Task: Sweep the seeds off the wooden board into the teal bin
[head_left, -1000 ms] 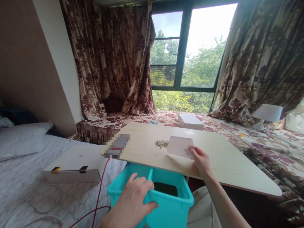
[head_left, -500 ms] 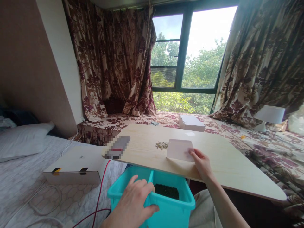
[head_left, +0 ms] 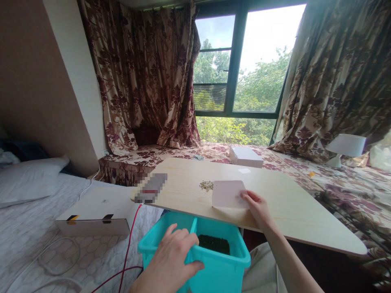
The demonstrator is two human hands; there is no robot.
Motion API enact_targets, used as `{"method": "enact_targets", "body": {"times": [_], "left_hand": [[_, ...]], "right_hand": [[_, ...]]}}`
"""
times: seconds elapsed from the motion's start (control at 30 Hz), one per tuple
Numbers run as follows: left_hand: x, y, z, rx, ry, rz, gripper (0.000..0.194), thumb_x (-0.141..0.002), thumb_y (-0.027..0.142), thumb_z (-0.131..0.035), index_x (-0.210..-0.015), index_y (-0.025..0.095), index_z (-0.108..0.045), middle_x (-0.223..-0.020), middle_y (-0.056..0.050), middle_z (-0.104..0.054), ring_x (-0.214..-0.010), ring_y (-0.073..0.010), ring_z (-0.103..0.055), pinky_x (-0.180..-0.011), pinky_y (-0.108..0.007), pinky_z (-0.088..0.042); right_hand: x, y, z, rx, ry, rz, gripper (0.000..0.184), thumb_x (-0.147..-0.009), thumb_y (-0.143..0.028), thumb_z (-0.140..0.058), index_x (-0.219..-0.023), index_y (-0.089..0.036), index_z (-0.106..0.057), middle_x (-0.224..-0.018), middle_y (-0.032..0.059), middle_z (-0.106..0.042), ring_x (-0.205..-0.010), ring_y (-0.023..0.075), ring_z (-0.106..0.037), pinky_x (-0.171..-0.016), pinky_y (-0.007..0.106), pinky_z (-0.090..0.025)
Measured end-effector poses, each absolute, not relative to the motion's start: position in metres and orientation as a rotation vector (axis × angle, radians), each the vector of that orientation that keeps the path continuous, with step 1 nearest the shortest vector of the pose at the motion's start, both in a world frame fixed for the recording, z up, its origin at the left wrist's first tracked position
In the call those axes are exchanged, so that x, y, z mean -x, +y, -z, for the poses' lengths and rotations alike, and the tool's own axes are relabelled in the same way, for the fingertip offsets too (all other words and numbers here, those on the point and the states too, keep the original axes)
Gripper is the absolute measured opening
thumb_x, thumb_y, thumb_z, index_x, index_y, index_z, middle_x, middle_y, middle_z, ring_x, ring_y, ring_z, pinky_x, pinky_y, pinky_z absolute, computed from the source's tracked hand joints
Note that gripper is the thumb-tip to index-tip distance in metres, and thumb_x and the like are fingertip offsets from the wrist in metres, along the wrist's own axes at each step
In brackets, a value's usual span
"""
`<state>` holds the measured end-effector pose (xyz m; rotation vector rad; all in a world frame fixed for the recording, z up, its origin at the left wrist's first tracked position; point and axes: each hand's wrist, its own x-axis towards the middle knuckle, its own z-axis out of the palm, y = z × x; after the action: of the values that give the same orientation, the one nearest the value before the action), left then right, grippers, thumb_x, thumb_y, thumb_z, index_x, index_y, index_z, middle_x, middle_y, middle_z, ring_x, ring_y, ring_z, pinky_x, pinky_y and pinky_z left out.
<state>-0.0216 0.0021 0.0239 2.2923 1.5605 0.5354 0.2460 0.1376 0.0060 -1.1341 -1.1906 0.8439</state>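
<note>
My right hand [head_left: 255, 205] pinches the right edge of a thin, pale, translucent sheet [head_left: 229, 194] with rounded corners, tilted over the tabletop. Just past its left edge lies a small heap of greenish-brown bits [head_left: 207, 186], too small to name. My left hand [head_left: 175, 256] grips the near rim of a turquoise two-part bin [head_left: 218, 270], thumb outside and fingers over the top by the divider. In the bin's right compartment is dark, crumbly material [head_left: 214, 244]. The left compartment's floor is hidden by my left hand.
The pale wooden table [head_left: 305, 211] overhangs the bin's far edge. A blurred-out grey device [head_left: 152, 188] lies at its left end, with a red cable [head_left: 127, 244] running down. A white carton [head_left: 97, 211] rests on the bed. Behind stand a white box [head_left: 246, 156] and a lamp [head_left: 346, 145].
My right hand has shifted the sheet slightly left and nearer to me, its left edge staying beside the heap. My left hand has kept its place on the bin.
</note>
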Motion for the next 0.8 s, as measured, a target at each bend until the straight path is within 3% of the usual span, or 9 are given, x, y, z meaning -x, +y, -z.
{"method": "enact_targets", "body": {"times": [0.2,0.37,0.53,0.8], "left_hand": [[0.025,0.001,-0.021,-2.307,1.564,-0.550,0.020,-0.072,0.028,-0.072,-0.086,0.025,-0.057,-0.082,0.006,-0.056,-0.087,-0.0158,-0.055,-0.105,-0.046,-0.023],[0.022,0.001,0.000,-2.458,1.534,-0.543,0.022,-0.072,0.035,-0.072,-0.085,0.025,-0.058,-0.082,0.005,-0.056,-0.085,-0.0169,-0.055,-0.103,-0.049,-0.027],[0.021,0.002,0.043,-2.719,1.417,-0.590,0.029,-0.068,0.046,-0.074,-0.075,0.023,-0.056,-0.075,0.005,-0.052,-0.077,-0.0163,-0.053,-0.103,-0.057,-0.022],[0.022,0.005,0.073,-2.876,1.301,-0.787,0.033,-0.066,0.051,-0.071,-0.077,0.024,-0.056,-0.079,0.002,-0.050,-0.091,-0.0216,-0.049,-0.102,-0.059,-0.021]], "right_hand": [[-0.249,0.140,-0.003,1.122,-1.159,-0.903,0.024,-0.059,-0.036,-0.070,-0.074,-0.018,-0.075,-0.069,0.0047,-0.074,-0.060,0.0186,-0.063,-0.056,0.026,-0.048],[-0.251,0.144,0.001,1.062,-1.038,-0.863,0.025,-0.058,-0.036,-0.072,-0.075,-0.018,-0.074,-0.071,0.0051,-0.074,-0.062,0.0191,-0.065,-0.059,0.028,-0.050],[-0.250,0.144,0.002,1.063,-1.037,-0.869,0.027,-0.059,-0.037,-0.073,-0.078,-0.018,-0.074,-0.071,0.0057,-0.074,-0.068,0.0208,-0.067,-0.064,0.029,-0.052],[-0.251,0.146,0.002,1.077,-0.981,-0.800,0.035,-0.063,-0.044,-0.073,-0.087,-0.019,-0.073,-0.081,0.0059,-0.075,-0.077,0.0226,-0.069,-0.072,0.033,-0.054]]}}
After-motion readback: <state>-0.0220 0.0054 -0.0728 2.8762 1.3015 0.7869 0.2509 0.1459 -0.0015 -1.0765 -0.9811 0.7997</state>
